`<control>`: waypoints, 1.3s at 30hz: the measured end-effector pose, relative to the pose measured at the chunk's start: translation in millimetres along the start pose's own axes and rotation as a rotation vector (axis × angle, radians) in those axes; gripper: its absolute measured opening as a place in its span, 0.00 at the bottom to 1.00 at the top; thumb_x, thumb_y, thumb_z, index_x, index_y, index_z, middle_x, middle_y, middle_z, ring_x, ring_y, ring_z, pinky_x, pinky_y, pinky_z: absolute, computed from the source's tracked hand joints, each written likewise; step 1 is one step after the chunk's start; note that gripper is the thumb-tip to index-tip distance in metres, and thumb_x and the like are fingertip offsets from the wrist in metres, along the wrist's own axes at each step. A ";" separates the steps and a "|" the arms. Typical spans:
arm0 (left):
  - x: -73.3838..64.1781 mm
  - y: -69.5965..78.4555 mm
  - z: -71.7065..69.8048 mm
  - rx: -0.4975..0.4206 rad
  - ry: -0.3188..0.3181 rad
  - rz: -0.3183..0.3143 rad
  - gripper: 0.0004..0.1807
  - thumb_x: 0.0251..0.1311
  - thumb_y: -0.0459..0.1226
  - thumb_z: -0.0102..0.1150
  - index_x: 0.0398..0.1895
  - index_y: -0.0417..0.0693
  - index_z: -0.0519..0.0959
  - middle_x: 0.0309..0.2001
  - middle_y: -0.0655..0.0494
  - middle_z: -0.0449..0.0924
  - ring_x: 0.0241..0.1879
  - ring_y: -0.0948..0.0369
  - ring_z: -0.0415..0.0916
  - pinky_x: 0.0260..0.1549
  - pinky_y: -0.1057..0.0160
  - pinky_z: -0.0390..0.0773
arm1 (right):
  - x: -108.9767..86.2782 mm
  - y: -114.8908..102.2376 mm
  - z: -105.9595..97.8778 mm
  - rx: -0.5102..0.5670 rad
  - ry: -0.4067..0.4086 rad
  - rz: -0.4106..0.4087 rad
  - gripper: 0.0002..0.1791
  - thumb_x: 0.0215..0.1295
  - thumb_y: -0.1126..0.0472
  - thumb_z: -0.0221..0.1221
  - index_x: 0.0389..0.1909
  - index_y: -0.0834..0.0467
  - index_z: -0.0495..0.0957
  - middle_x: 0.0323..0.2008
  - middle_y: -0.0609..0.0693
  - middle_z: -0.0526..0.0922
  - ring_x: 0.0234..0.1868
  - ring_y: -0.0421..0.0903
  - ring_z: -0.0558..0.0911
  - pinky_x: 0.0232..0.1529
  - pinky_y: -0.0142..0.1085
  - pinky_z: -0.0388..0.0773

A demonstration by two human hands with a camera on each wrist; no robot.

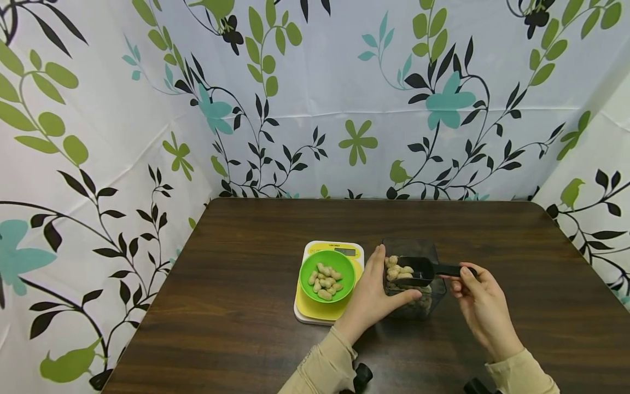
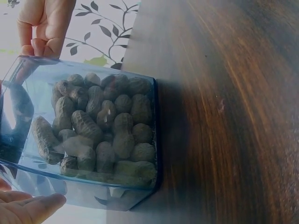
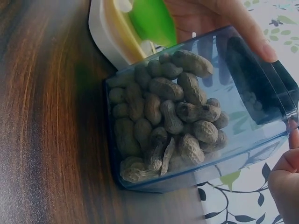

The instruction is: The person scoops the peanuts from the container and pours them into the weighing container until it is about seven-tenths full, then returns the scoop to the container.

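A clear plastic container [image 1: 427, 306] of unshelled peanuts [image 3: 163, 107] stands on the table. My left hand [image 1: 366, 298] holds its left side, fingers along the wall and thumb across the near side. My right hand [image 1: 484, 312] pinches the handle of a black scoop [image 1: 424, 269], whose bowl lies inside the top of the container with pale peanuts [image 1: 395, 270] at its mouth. Through the clear wall in the right wrist view, the scoop [image 3: 252, 84] shows above the heap. Left of my left hand, a green bowl [image 1: 305, 271] with several peanuts sits on a yellow-and-white kitchen scale [image 1: 315, 312].
The dark wooden table [image 1: 236, 284] extends to both sides and behind the container. A patterned cloth [image 1: 315, 109] with leaves and birds hangs at the back and sides. The scale's display [image 1: 346, 252] is at its far edge.
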State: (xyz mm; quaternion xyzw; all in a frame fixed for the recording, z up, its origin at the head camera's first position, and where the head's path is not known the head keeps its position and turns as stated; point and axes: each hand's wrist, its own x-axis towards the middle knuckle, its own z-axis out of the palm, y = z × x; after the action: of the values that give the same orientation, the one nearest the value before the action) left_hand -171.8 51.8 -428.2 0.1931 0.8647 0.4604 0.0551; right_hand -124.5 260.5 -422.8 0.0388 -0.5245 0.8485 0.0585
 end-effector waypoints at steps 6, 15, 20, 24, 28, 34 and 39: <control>0.3 -0.9 0.5 -0.006 0.010 0.024 0.58 0.47 0.65 0.59 0.75 0.60 0.38 0.75 0.60 0.40 0.73 0.59 0.47 0.66 0.49 0.61 | -0.6 0.7 -1.0 0.084 0.004 -0.034 0.13 0.72 0.65 0.41 0.51 0.61 0.51 0.37 0.50 0.82 0.29 0.37 0.69 0.32 0.26 0.68; 0.5 -1.5 0.5 -0.002 0.038 0.059 0.57 0.48 0.63 0.61 0.75 0.57 0.41 0.74 0.55 0.44 0.72 0.56 0.51 0.64 0.49 0.64 | 1.0 -1.2 -0.4 0.035 0.012 -0.038 0.13 0.73 0.62 0.42 0.51 0.60 0.51 0.40 0.50 0.78 0.30 0.38 0.67 0.32 0.28 0.66; 0.3 -1.5 -0.2 0.002 0.032 0.067 0.56 0.47 0.63 0.61 0.75 0.56 0.42 0.74 0.54 0.46 0.71 0.56 0.52 0.64 0.49 0.64 | 1.0 -2.5 0.0 0.053 0.008 -0.047 0.13 0.73 0.62 0.42 0.51 0.61 0.51 0.40 0.50 0.78 0.30 0.38 0.66 0.32 0.28 0.65; 0.7 0.1 -3.5 0.026 0.059 0.096 0.53 0.49 0.62 0.61 0.74 0.54 0.48 0.73 0.52 0.50 0.70 0.55 0.56 0.62 0.49 0.66 | 2.6 -4.1 1.8 0.058 0.009 -0.065 0.13 0.73 0.63 0.42 0.51 0.61 0.51 0.38 0.49 0.78 0.29 0.38 0.67 0.32 0.28 0.65; 0.5 0.7 -9.2 0.064 0.104 0.136 0.50 0.50 0.61 0.61 0.72 0.51 0.52 0.70 0.53 0.53 0.67 0.56 0.60 0.61 0.52 0.68 | 4.4 -5.6 5.0 0.102 -0.008 -0.091 0.12 0.72 0.64 0.41 0.51 0.62 0.52 0.38 0.52 0.82 0.29 0.39 0.68 0.32 0.28 0.66; -0.5 0.6 -22.5 0.069 0.145 0.158 0.49 0.50 0.61 0.61 0.72 0.54 0.52 0.70 0.53 0.54 0.66 0.55 0.61 0.60 0.50 0.69 | 8.9 -8.1 11.7 0.162 -0.039 -0.126 0.09 0.73 0.67 0.39 0.50 0.62 0.53 0.37 0.55 0.84 0.28 0.40 0.68 0.31 0.28 0.65; -2.5 -2.3 -38.0 0.049 0.175 0.138 0.50 0.50 0.61 0.61 0.73 0.58 0.49 0.71 0.52 0.52 0.66 0.53 0.61 0.58 0.48 0.70 | 14.8 -8.4 23.2 0.119 -0.032 -0.112 0.11 0.73 0.64 0.40 0.50 0.61 0.52 0.40 0.51 0.79 0.29 0.39 0.67 0.32 0.28 0.64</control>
State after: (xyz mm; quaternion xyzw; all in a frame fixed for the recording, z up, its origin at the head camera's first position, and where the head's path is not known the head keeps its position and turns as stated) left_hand -180.6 20.2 -408.7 0.2125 0.8618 0.4570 -0.0573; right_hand -137.9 244.4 -403.1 0.0849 -0.4712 0.8728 0.0949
